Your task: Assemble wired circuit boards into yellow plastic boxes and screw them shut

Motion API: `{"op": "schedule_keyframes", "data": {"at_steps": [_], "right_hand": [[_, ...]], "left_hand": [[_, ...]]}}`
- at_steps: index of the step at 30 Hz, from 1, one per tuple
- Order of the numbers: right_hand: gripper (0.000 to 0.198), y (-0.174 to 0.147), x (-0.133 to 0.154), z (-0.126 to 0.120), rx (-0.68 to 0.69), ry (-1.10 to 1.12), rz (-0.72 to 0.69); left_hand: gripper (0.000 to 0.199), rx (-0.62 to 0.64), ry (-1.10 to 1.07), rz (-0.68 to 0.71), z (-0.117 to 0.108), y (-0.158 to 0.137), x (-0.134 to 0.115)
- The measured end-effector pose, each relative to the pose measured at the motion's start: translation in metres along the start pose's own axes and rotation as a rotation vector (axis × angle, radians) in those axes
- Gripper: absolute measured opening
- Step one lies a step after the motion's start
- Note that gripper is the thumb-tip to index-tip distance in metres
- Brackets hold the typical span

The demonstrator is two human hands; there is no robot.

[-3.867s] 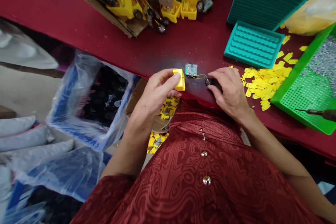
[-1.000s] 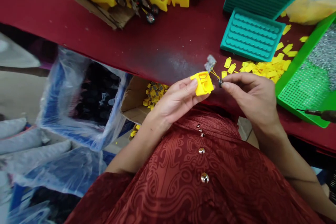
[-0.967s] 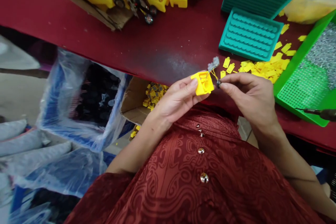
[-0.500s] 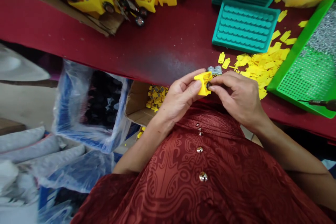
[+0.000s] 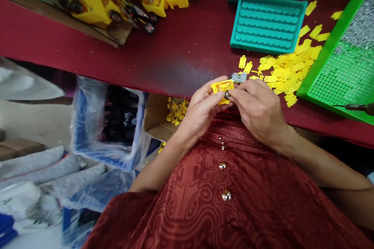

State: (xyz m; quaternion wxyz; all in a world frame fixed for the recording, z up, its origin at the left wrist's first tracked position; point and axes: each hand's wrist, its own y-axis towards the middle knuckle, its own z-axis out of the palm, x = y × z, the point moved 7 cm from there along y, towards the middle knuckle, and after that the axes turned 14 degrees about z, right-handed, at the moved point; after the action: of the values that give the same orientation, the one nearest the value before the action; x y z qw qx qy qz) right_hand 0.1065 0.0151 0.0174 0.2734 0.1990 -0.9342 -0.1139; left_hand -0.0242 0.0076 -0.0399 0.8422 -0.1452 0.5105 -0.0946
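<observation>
My left hand point(image 5: 200, 111) is closed around a yellow plastic toy body point(image 5: 219, 85), its hollow side turned up toward me. With thumb and fingers, my right hand point(image 5: 260, 105) pinches a small dark round part point(image 5: 226, 95) against the body's near side; whether it is a wheel I cannot tell. A grey plastic piece point(image 5: 239, 77) shows just beyond the right fingers, near the body, and its link to it is hidden. Flat yellow plastic pieces point(image 5: 286, 68) lie in a pile on the red table point(image 5: 181, 54), just past the right hand.
A teal ridged tray point(image 5: 265, 23) lies behind the pile. On the right is a green perforated basket point(image 5: 336, 81) with metal screws and a screwdriver point(image 5: 359, 107). Yellow toy vehicles point(image 5: 90, 4) fill a cardboard box at back left. Below the table edge stand a carton point(image 5: 157, 116) and a plastic-lined blue crate point(image 5: 74, 124).
The yellow body has been tilted, so its hollow inside now faces up more. The right fingers have shifted slightly left with the dark part. The camera view has also shifted a little.
</observation>
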Motion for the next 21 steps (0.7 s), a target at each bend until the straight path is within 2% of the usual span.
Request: {"op": "schedule_keyframes", "data": {"at_steps": [4,9,11,13,16,18,21], "right_hand": [[0.025,0.002,-0.001,-0.004,-0.058,0.049,-0.039],[0.031,0.001,-0.004,0.001,0.106,0.065,-0.088],[0.027,0.0,-0.007,-0.005,0.103,0.153,-0.076],[0.025,-0.001,-0.013,-0.015,0.066,0.322,-0.017],[0.025,0.0,-0.03,-0.029,-0.012,0.558,0.18],[0.023,-0.002,-0.039,-0.036,-0.084,0.625,0.286],[0.017,-0.005,-0.047,-0.038,-0.145,0.639,0.35]], "left_hand": [[0.034,-0.012,0.038,0.003,0.0,0.002,-0.003],[0.032,0.018,0.019,-0.02,0.004,0.003,-0.001],[0.037,0.03,0.01,0.007,0.005,0.007,-0.002],[0.045,0.065,0.01,0.029,0.007,0.012,-0.004],[0.052,0.121,-0.004,0.01,0.012,0.016,-0.008],[0.052,0.129,-0.007,-0.001,0.015,0.015,-0.011],[0.053,0.112,0.014,0.014,0.017,0.014,-0.013]]}}
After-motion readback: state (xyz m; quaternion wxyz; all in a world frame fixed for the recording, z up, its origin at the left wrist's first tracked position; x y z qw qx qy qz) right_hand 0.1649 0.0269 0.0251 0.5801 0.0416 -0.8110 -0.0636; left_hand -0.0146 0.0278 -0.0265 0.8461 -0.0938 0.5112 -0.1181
